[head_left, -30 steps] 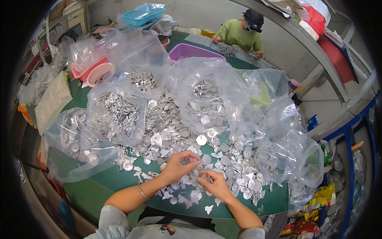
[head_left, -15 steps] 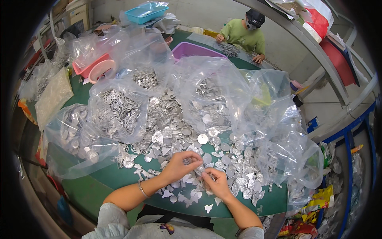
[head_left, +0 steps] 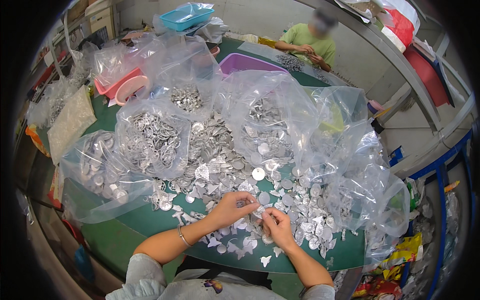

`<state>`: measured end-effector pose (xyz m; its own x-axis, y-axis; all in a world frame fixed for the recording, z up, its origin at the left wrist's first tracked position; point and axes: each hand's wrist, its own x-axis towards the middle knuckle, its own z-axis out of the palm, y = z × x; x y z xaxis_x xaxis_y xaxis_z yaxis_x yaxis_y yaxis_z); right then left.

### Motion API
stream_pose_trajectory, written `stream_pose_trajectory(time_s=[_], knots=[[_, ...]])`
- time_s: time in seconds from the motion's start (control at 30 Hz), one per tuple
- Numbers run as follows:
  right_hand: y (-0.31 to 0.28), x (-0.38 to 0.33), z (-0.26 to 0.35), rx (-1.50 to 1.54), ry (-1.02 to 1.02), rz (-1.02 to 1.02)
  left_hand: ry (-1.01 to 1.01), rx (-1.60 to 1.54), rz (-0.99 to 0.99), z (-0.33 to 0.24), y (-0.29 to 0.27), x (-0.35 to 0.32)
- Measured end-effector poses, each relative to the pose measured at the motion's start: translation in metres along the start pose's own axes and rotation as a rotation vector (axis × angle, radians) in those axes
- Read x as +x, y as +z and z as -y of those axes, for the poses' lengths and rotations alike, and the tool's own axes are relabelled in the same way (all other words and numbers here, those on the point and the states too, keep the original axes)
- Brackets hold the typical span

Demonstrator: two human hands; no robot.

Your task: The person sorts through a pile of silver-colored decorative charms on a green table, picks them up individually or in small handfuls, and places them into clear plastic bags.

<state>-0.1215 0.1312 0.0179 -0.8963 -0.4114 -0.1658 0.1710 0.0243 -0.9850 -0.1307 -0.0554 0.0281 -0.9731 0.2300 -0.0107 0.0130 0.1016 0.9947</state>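
Over the near part of the green table [head_left: 135, 215], my left hand [head_left: 231, 209] and my right hand [head_left: 279, 227] meet, fingers closed. Between their fingertips they pinch a small silver metal piece [head_left: 259, 212], partly covered by the fingers. Beneath and around them lies a loose pile of silver metal pieces [head_left: 305, 212], some round and flat, some leaf- or butterfly-shaped. A pale round disc [head_left: 258, 173] rests just beyond my hands. One butterfly-like piece [head_left: 265, 260] lies apart near the table's front edge.
Clear plastic bags of silver pieces [head_left: 152, 140] stand behind the pile, with another bag [head_left: 100, 170] at the left. Farther back are a purple bin [head_left: 250, 62], a pink basket [head_left: 117, 84] and a blue tray [head_left: 187, 18]. Across the table sits a person in green [head_left: 310, 42].
The small metal piece shows more plainly between my fingertips; my hands stay together. Across the table, the other person's hands have come together from apart. The whole view has shifted slightly.
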Motion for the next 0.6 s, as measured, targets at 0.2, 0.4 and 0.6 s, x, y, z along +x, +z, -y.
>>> stream_pose_trajectory(time_s=[0.2,0.4,0.6], knots=[[-0.0014,0.0020,-0.0010,0.110,0.006,-0.020,-0.015,-0.027,0.038,0.0026,-0.0003,0.0010],[-0.0018,0.0024,-0.0026,0.115,0.004,-0.048,-0.006,-0.010,0.042,0.0026,-0.0002,0.0014],[-0.0031,0.0014,-0.0025,0.086,0.001,-0.023,-0.076,-0.063,0.053,-0.0035,-0.0003,0.0007]])
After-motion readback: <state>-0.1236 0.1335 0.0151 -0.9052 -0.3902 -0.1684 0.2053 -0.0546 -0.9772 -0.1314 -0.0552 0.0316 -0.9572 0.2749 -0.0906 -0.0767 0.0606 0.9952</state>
